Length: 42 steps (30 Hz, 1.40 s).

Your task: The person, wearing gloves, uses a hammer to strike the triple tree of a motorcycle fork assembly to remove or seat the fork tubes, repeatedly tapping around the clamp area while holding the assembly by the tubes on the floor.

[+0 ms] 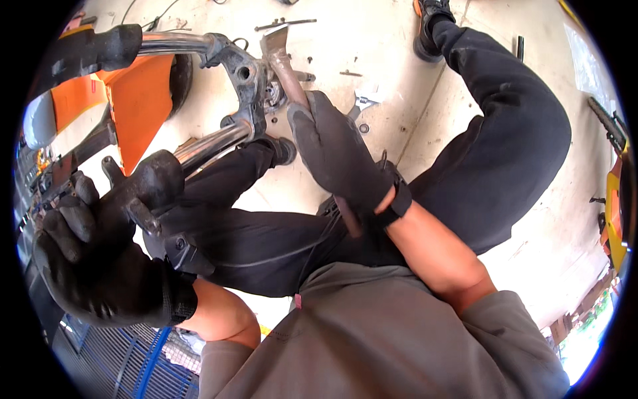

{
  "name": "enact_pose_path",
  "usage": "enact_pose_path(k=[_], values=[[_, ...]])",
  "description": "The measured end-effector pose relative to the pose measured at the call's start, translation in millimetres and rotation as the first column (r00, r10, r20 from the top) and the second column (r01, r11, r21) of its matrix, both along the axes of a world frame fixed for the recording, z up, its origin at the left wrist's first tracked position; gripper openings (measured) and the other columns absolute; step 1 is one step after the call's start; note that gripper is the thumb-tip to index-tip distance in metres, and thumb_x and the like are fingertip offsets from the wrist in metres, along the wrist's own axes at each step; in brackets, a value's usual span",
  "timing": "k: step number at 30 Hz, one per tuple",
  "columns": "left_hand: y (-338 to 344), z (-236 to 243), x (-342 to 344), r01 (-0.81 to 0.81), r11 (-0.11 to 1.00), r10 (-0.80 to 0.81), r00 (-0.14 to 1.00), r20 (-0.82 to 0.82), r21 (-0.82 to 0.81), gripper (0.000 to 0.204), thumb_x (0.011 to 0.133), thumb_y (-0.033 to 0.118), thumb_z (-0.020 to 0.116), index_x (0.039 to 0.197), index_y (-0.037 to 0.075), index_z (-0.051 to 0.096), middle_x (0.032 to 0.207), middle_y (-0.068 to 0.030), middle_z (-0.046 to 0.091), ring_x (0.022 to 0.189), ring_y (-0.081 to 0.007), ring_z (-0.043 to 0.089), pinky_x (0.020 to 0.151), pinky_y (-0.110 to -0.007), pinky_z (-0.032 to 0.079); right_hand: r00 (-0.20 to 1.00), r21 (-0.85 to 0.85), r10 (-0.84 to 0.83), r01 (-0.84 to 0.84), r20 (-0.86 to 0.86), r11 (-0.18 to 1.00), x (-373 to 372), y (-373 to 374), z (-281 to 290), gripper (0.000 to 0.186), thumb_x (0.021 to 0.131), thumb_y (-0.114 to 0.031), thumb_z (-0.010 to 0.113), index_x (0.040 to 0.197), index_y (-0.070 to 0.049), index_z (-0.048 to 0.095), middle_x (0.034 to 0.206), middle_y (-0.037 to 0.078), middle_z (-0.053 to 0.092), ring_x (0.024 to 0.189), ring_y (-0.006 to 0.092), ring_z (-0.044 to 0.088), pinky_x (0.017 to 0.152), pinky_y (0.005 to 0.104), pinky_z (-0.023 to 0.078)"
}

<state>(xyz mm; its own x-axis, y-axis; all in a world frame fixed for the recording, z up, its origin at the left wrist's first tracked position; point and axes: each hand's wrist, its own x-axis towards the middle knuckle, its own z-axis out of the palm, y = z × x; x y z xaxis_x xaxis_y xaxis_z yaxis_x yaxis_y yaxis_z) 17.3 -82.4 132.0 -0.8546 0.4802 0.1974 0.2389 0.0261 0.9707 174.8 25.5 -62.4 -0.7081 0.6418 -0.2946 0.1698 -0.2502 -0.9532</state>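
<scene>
Both my hands wear black gloves. My left hand [100,266] is wrapped round the black lower end of the near fork leg [156,179], part of a motorcycle front fork. Two shiny tubes run from the fork legs into a dark metal clamp [249,83] with a round hole. My right hand [342,149] is closed round the shaft of a brown-handled tool [284,70]. Its flared, flat metal head points away from me, beside the clamp and close to it; whether they touch I cannot tell. The handle's butt end shows below my wrist.
On the pale floor lie an adjustable wrench [364,101], a ring-shaped washer [363,128], a thin dark rod [286,24] and several small bolts. An orange panel [139,100] stands behind the fork. My bent legs surround the work. Blue metal slats [133,359] show lower left.
</scene>
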Motion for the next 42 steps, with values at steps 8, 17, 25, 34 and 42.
enact_pose_path(k=[8,17,25,34,42], values=[[-13.7,2.4,-10.3,0.065,0.997,-0.066,0.998,-0.013,-0.032,0.03,0.102,0.025,0.039,0.08,0.005,0.044,0.08,-0.0087,0.045,0.095,-0.0249,0.058,0.105,-0.048,0.045,0.999,-0.043,-0.027,0.026,-0.028,0.999,-1.9,-0.2,-2.7,0.021,0.102,-0.019,0.046,0.099,0.001,0.05,0.067,0.009,0.051,0.057,0.0161,0.049,0.055,0.0354,0.042],[-33.8,2.0,-25.1,0.246,0.962,-0.246,0.969,-0.015,0.119,0.042,0.103,0.023,0.037,0.122,-0.013,0.05,0.108,-0.0205,0.061,0.108,-0.0349,0.061,0.101,-0.051,0.049,0.998,-0.044,-0.055,0.053,-0.038,0.998,1.6,-0.5,12.7,0.021,0.102,-0.02,0.047,0.101,0.001,0.052,0.067,0.009,0.053,0.06,0.0163,0.053,0.056,0.0344,0.042],[-30.3,3.2,-31.8,0.337,0.935,-0.341,0.94,0.019,0.112,0.039,0.103,0.022,0.038,0.117,-0.009,0.057,0.11,-0.0212,0.063,0.096,-0.0302,0.064,0.1,-0.052,0.051,0.998,-0.023,0.011,-0.013,-0.055,1.0,-4.6,5.9,0.6,0.022,0.102,-0.021,0.047,0.101,0.001,0.051,0.068,0.012,0.055,0.06,0.018,0.054,0.057,0.0362,0.044],[-29.9,0.4,-40.1,0.155,0.986,-0.143,0.973,-0.181,0.054,0.035,0.101,0.018,0.039,0.12,-0.008,0.053,0.115,-0.0237,0.062,0.105,-0.0385,0.064,0.1,-0.059,0.048,1.0,-0.106,-0.005,0.004,-0.007,0.994,-4.0,8.3,3.4,0.023,0.102,-0.024,0.046,0.099,-0.001,0.049,0.066,0.007,0.055,0.055,0.0152,0.053,0.051,0.0337,0.044],[-63.1,14.0,-126.7,0.337,0.941,-0.336,0.941,-0.043,0.02,0.033,0.096,0.017,0.039,0.098,-0.012,0.055,0.093,-0.0242,0.062,0.089,-0.0347,0.064,0.09,-0.048,0.049,0.898,-0.714,-0.439,0.319,0.018,0.624,16.6,41.4,30.1,0.024,0.104,-0.027,0.045,0.114,-0.006,0.05,0.071,-0.002,0.048,0.051,0.0054,0.045,0.044,0.023,0.042]])
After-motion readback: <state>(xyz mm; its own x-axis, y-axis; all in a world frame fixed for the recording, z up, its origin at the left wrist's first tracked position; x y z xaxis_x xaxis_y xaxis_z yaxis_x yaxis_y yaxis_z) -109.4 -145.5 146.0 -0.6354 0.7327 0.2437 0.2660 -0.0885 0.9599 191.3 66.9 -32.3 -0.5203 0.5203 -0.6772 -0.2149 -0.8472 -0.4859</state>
